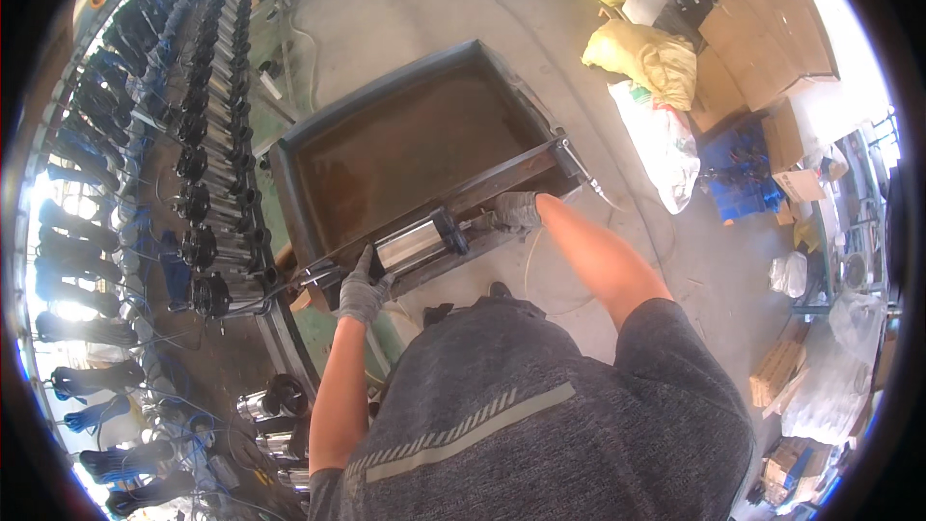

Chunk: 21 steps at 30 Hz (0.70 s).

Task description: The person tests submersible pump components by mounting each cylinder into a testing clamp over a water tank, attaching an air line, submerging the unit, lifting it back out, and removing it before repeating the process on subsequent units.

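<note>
Holding: my gloved left hand (364, 295) has the silver cylinder (410, 245) by its left end.
Right hand (516, 211): gloved too, fingers curled near the cylinder's other end (I cannot tell what they grip).
Tank (378, 92): dark-rimmed, brown liquid (405, 150) inside; the cylinder lies along its near side.

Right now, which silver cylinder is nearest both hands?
The silver cylinder lying along the near edge of the tank, between the left hand and the right hand; the other cylinders sit off to the left, away from both.
</note>
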Each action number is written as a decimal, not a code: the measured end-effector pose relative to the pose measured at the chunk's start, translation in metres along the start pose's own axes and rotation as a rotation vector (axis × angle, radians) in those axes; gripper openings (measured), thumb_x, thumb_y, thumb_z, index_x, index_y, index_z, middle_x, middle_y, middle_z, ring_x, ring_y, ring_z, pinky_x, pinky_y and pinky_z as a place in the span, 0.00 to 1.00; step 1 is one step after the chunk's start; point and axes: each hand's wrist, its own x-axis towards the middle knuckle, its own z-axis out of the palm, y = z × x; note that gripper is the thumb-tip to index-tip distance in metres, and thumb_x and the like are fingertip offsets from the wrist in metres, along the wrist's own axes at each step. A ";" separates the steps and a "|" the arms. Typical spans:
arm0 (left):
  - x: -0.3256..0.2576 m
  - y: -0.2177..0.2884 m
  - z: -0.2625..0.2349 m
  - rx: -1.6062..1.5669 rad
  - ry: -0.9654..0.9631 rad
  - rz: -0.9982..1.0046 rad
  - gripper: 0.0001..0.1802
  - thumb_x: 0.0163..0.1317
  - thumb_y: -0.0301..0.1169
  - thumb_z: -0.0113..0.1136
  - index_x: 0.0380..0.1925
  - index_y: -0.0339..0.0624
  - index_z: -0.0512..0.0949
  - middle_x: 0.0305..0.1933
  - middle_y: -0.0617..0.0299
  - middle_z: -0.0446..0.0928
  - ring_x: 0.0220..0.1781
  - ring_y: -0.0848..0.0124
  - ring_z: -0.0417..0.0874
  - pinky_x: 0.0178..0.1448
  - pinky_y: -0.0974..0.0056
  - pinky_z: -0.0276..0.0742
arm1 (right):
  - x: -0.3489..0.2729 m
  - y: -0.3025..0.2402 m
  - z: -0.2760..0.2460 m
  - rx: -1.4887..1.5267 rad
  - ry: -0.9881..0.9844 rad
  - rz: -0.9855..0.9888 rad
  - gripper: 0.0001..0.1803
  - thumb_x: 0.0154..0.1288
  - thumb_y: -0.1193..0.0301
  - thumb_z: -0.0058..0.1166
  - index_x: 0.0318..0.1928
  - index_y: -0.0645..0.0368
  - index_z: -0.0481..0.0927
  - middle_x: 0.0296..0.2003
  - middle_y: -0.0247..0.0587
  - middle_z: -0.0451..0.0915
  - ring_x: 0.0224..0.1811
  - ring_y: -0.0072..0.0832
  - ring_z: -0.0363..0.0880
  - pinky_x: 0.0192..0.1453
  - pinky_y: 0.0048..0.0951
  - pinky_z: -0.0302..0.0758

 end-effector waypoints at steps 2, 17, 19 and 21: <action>0.001 -0.001 0.001 -0.013 0.004 0.014 0.50 0.59 0.42 0.76 0.80 0.49 0.63 0.40 0.46 0.88 0.43 0.52 0.89 0.53 0.52 0.81 | -0.012 -0.005 -0.004 0.291 0.015 0.134 0.28 0.75 0.44 0.56 0.61 0.51 0.84 0.37 0.36 0.88 0.28 0.26 0.81 0.29 0.39 0.77; 0.015 -0.042 0.022 -0.190 0.005 0.020 0.50 0.59 0.36 0.76 0.80 0.48 0.63 0.35 0.50 0.87 0.34 0.62 0.83 0.49 0.62 0.81 | 0.024 0.006 0.009 0.077 0.028 -0.450 0.30 0.64 0.72 0.60 0.68 0.57 0.79 0.55 0.46 0.87 0.51 0.42 0.88 0.51 0.38 0.85; 0.013 -0.038 0.020 -0.156 0.017 0.069 0.49 0.60 0.36 0.76 0.80 0.48 0.63 0.36 0.50 0.87 0.35 0.62 0.83 0.50 0.63 0.81 | 0.028 -0.004 0.008 -0.444 0.084 -0.284 0.27 0.60 0.71 0.61 0.62 0.58 0.83 0.53 0.51 0.88 0.53 0.45 0.87 0.55 0.43 0.84; 0.011 -0.027 0.014 -0.161 0.006 0.062 0.49 0.60 0.37 0.76 0.80 0.47 0.63 0.37 0.49 0.88 0.37 0.62 0.84 0.51 0.63 0.81 | 0.020 -0.012 0.009 -0.723 0.155 -0.183 0.24 0.58 0.70 0.62 0.58 0.60 0.86 0.50 0.56 0.88 0.53 0.49 0.87 0.57 0.46 0.83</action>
